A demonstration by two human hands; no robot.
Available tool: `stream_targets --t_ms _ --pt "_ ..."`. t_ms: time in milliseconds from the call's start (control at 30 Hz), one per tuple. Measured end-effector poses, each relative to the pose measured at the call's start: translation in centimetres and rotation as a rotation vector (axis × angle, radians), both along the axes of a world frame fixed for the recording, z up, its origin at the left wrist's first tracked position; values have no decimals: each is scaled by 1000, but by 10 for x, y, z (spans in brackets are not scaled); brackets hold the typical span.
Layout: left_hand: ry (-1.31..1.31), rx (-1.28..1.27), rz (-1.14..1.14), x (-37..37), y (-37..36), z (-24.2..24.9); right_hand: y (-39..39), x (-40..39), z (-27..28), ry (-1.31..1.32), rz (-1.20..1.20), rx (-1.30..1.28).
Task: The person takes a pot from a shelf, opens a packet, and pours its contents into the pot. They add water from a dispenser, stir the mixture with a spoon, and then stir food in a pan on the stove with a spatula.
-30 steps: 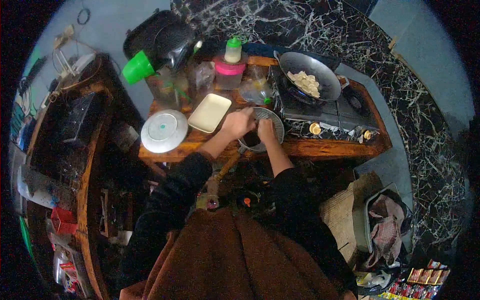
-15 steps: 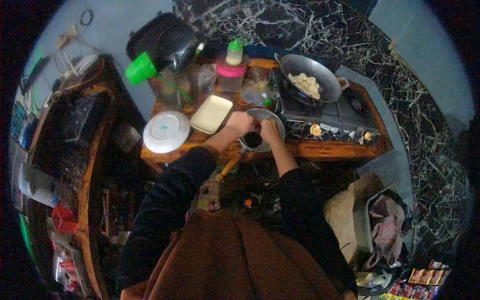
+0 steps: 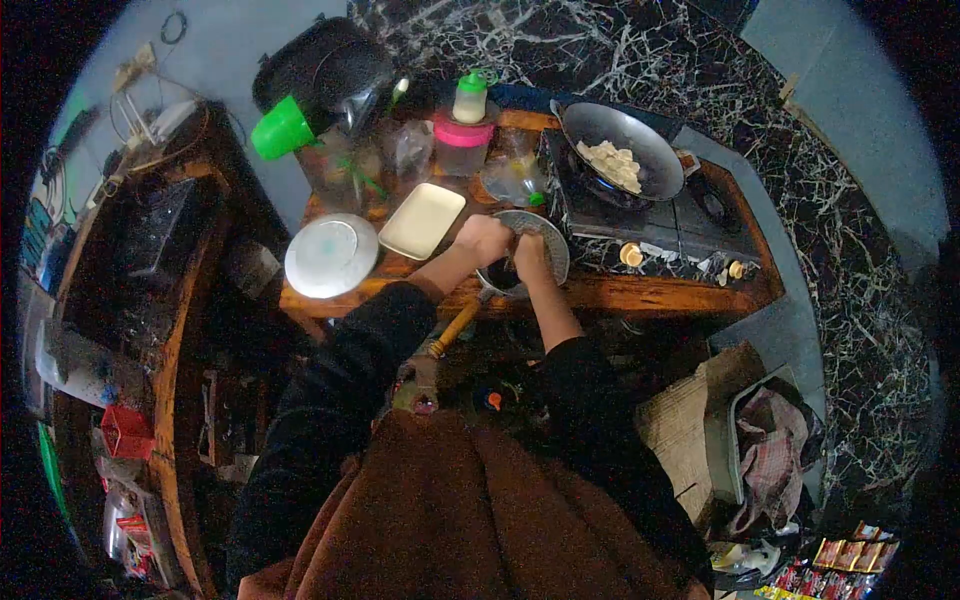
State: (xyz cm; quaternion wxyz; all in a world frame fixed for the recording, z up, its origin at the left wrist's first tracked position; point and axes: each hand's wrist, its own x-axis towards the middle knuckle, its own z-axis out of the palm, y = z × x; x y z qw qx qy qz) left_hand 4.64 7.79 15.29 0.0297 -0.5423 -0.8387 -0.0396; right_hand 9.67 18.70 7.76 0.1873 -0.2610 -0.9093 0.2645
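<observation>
Fingers curled, the left hand (image 3: pixel 483 240) and right hand (image 3: pixel 533 256) seem to grip a dark item (image 3: pixel 500 274) over the mesh strainer (image 3: pixel 559 258) at the worktop's (image 3: pixel 650 297) edge, apparently manipulating it, which calls for steady two-handed control.

Stove (image 3: pixel 692 236) obstructing right of sieve (image 3: pixel 556 262), tray (image 3: pixel 423 219) open above

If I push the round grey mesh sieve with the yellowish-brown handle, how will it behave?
The sieve would probably feel light, as it looks like thin mesh. It may tip or swivel if bumped, because its handle juts past the front edge of the wooden table. It seems unlikely to roll with that straight handle.
</observation>
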Motion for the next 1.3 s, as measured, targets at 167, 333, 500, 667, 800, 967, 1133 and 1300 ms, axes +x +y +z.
stream_targets --t_ms 167,333,500,667,800,967,1133,1300 --pt "-56 182 54 -7 4 -36 4 6 1 27 51 193" --pt "-89 265 134 -5 7 -39 15 2 -8 104 85 235" --pt "-234 411 92 0 3 -29 13 6 3 42 136 129" --pt "-263 496 48 -1 3 -34 14 10 13 -112 184 46" --pt "-274 471 68 5 -2 -26 12 11 6 -34 126 62" --pt "-263 537 31 -4 4 -46 15 6 -16 206 65 283" --pt "-267 496 50 1 3 -39 21 7 -7 -236 196 197" --pt "-314 511 99 8 2 -29 29 -3 -42 132 118 -120"
